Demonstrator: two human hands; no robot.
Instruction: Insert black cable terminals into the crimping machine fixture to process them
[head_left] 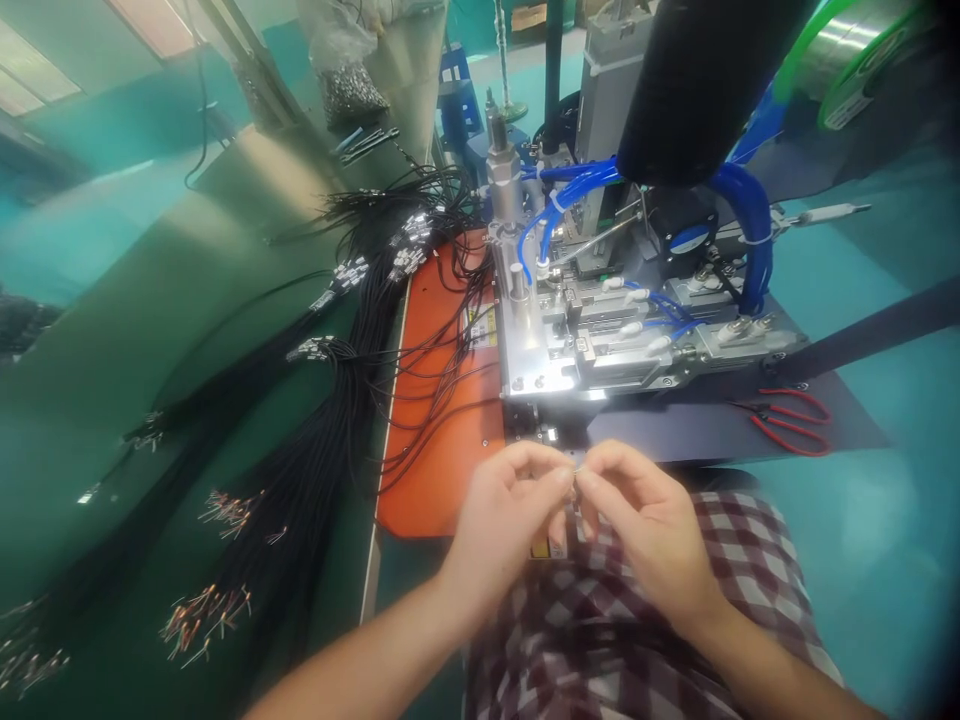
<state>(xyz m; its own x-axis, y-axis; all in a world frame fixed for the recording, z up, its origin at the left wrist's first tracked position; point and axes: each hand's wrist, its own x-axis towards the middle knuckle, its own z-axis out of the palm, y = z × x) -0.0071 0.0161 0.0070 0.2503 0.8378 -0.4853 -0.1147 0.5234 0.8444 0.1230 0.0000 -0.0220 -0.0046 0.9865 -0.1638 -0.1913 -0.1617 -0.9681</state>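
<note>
My left hand (504,515) and my right hand (645,520) meet in front of me, fingertips pinched together on a tiny metal part (576,472) that is too small to name. They hover just below the front edge of a metal machine (600,340) with blue air hoses (742,220). An orange plate (439,450) lies directly left of my left hand. Thin black wires cross it.
Bundles of black cables (315,400) with stripped copper ends and silver terminals spread over the green bench at left. Red-handled pliers (787,420) lie on a dark mat right of the machine. A bag of small parts (349,90) stands at the back. A checked garment covers my lap.
</note>
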